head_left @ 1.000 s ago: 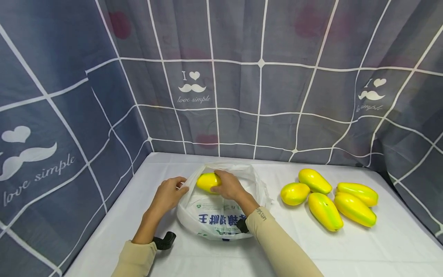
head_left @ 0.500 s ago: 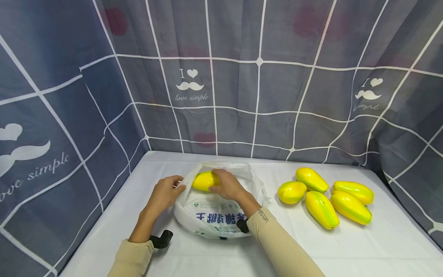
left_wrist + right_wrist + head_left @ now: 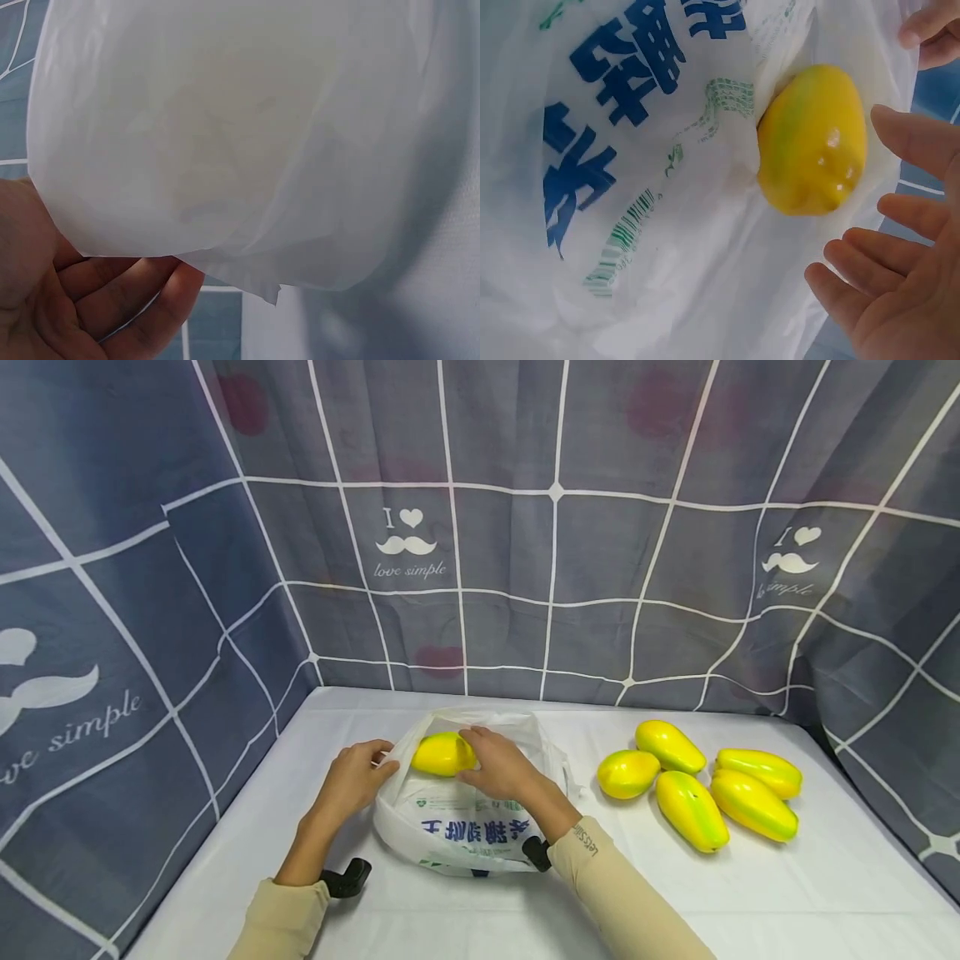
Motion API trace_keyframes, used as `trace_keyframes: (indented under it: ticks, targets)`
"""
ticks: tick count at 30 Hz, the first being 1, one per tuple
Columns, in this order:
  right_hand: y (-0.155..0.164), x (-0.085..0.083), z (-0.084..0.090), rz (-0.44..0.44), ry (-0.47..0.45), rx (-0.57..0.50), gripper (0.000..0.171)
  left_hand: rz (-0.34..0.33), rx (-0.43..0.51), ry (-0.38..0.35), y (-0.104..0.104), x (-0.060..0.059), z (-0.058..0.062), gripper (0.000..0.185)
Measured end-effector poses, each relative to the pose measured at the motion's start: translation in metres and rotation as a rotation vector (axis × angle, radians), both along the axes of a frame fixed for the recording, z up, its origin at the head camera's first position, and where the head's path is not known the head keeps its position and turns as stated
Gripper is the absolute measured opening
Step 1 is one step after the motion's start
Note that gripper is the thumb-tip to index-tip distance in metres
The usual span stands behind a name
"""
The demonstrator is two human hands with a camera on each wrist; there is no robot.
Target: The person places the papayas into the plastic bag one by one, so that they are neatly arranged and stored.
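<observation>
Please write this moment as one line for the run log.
left hand: holds bag rim | right hand: beside yellow fruit, not gripping | yellow fruit: inside bag | five other fruits: on white table, right of bag

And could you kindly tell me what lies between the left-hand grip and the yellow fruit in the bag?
The side of the white plastic bag lies between the left-hand grip and the yellow fruit, as the head view shows.

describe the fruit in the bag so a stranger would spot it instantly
On the white table, find the open white plastic bag with blue lettering. Inside, near its left rim, lies a glossy yellow fruit. It is the only fruit visible in the bag; five other fruits lie outside, to the right.
</observation>
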State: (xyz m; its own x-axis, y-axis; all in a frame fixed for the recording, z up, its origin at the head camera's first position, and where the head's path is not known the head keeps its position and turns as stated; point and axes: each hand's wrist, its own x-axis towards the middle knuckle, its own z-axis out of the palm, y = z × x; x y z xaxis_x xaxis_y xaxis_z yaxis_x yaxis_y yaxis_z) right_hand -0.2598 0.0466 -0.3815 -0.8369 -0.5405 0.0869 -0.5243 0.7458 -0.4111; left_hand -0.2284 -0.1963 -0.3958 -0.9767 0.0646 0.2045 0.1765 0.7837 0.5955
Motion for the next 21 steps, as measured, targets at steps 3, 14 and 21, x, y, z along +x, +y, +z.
trace_keyframes:
  ticks: [3,14,21]
  targets:
    - [0.006,0.005,0.005,0.006,0.026,0.000,0.064,-0.007,-0.001,0.005,0.000,0.000,-0.001,0.031]
    - [0.033,0.034,0.019,0.086,0.060,-0.046,0.056,-0.005,0.001,-0.004,0.000,0.000,0.002,0.031]
    - [0.057,0.049,0.023,0.070,0.091,-0.118,0.055,-0.005,-0.004,0.002,0.000,0.001,0.001,0.032]
